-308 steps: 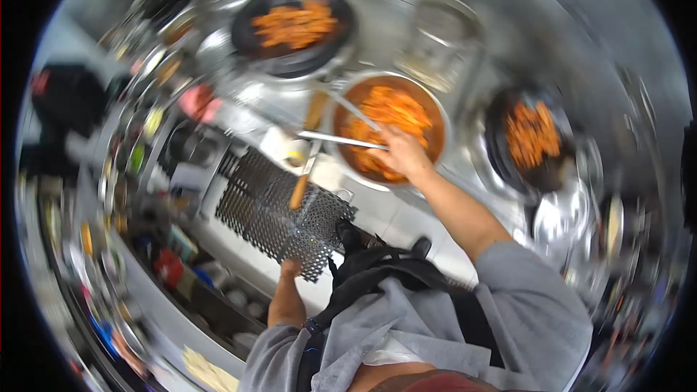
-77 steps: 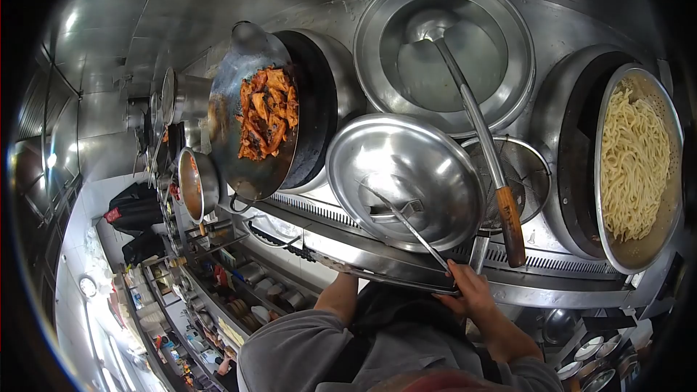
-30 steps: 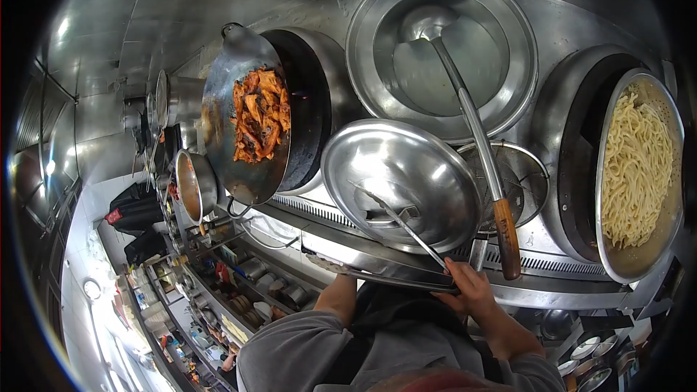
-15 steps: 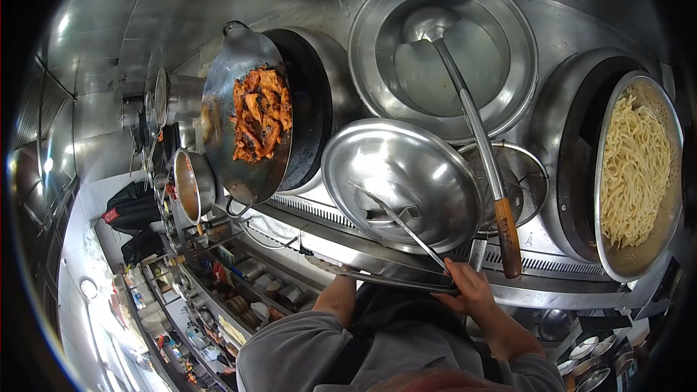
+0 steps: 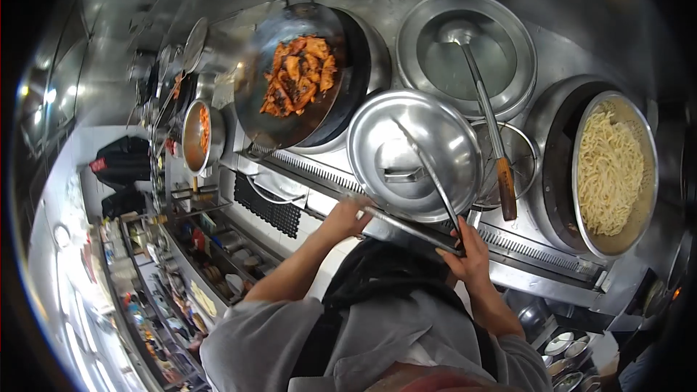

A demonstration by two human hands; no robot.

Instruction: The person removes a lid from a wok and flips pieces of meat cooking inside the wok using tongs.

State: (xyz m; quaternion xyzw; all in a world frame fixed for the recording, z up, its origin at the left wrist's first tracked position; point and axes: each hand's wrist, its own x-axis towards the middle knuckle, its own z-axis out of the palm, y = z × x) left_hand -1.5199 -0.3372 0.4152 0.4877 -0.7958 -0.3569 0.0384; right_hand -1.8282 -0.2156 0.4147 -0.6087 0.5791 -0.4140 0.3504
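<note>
The metal tongs have their two arms spread wide apart. My right hand is closed around their joined end. At the far end of the lower arm, my left hand grips the tongs near the tip, its fingers slightly blurred. The upper arm crosses over a round steel lid with a strap handle, lying on the stove just ahead of both hands. Beyond the lid stands a steel basin of cloudy liquid, and a wooden-handled ladle rests across it.
Browned meat pieces lie in a tilted wok at left. To the right, a perforated pan holds noodles. A wire strainer sits under the ladle handle. Farther left are a small pot and crowded shelves.
My view has shifted, bringing the floor and mat into sight at left. My left hand has risen with the lower tong arm, and the tongs remain in my right hand.
</note>
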